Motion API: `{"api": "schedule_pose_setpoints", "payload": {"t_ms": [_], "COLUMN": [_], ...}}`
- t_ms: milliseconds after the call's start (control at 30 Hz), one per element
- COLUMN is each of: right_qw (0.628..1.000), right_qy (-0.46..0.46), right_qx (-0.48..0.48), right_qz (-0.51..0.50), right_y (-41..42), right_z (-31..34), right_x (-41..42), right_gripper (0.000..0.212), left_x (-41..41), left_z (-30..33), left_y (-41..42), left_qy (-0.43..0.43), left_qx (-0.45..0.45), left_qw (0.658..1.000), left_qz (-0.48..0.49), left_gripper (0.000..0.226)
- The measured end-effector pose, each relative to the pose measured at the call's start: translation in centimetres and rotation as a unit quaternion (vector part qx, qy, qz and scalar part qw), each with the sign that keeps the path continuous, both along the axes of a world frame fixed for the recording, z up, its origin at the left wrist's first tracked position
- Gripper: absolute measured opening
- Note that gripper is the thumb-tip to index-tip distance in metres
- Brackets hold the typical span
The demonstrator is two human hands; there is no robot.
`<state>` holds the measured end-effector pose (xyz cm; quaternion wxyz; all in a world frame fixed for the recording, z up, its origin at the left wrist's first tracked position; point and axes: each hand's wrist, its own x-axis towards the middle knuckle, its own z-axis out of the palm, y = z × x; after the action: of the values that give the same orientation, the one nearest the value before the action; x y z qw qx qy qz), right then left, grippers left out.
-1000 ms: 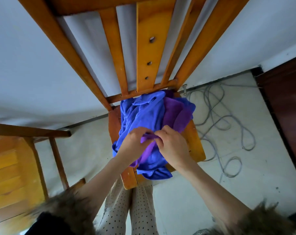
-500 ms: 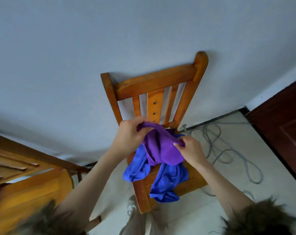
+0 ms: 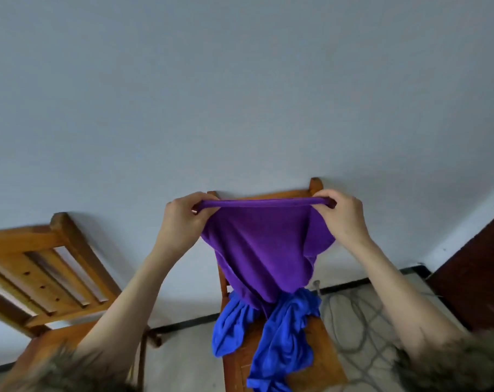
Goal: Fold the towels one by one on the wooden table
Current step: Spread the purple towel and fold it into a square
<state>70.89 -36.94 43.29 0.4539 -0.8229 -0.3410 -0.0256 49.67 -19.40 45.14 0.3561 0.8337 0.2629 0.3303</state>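
**Purple towel held spread above chair; blue towels remain on seat**

Surroundings: I see a wooden chair (image 3: 319, 335) standing against a pale wall (image 3: 240, 94), its backrest mostly hidden behind the raised cloth. A second wooden chair (image 3: 50, 267) stands to the left, well apart. Grey cable (image 3: 361, 321) lies in loops on the floor just right of the first chair, and a dark brown door (image 3: 477, 278) closes the right edge. Fur-trimmed cuffs (image 3: 449, 363) blur the lower corners.

Task items: blue towels (image 3: 279, 329) lie crumpled on the seat, spilling over its front edge. The purple towel (image 3: 262, 250) hangs in front of the backrest, its lower end reaching down among the blue towels.

Grip: the left hand (image 3: 180, 222) pinches the purple towel's upper left corner, fingers curled over the hem. The right hand (image 3: 344, 219) pinches the upper right corner likewise. The top edge is stretched taut and roughly level between them.
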Motion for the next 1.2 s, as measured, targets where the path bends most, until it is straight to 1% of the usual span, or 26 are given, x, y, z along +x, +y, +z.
{"api": "schedule_pose_setpoints", "payload": {"t_ms": [133,267,400,533,700,867,967,1067,1200], "right_qw": [0.996,0.987,0.969,0.945,0.906,0.860,0.827,0.791,0.756], "right_qy": [-0.051,-0.080,-0.101,-0.110,-0.096,-0.082,-0.081,-0.090,-0.092], "right_qx": [0.011,0.028,0.031,0.045,0.033,0.019,0.008,-0.007,-0.008], "right_qz": [0.066,0.135,0.223,0.303,0.410,0.503,0.557,0.605,0.648], "right_y": [1.9,4.6,8.2,12.1,16.4,19.7,21.5,23.6,27.4], "right_z": [5.7,9.6,12.7,14.7,14.3,13.0,12.1,11.2,10.3], "right_x": [-2.1,-6.2,-12.6,-21.8,-36.4,-50.6,-58.6,-65.9,-75.0], "right_gripper": [0.006,0.008,0.008,0.004,0.008,0.007,0.007,0.011,0.015], "left_x": [-3.3,-9.0,-17.4,-28.0,-43.4,-57.3,-64.5,-71.2,-78.3], "left_z": [5.2,9.2,10.9,11.0,9.7,8.0,7.1,6.2,5.5], "left_y": [0.3,0.8,1.3,1.4,0.0,-3.0,-4.2,-5.0,-5.2], "left_qy": [-0.039,-0.081,-0.107,-0.105,-0.072,-0.026,-0.004,0.011,0.019], "left_qx": [0.039,0.063,0.085,0.091,0.067,0.074,0.073,0.047,0.051], "left_qw": [0.997,0.989,0.974,0.953,0.923,0.887,0.856,0.828,0.789], "left_qz": [0.052,0.108,0.181,0.270,0.373,0.455,0.511,0.559,0.612], "left_gripper": [0.013,0.015,0.014,0.012,0.011,0.008,0.008,0.005,0.004]}}
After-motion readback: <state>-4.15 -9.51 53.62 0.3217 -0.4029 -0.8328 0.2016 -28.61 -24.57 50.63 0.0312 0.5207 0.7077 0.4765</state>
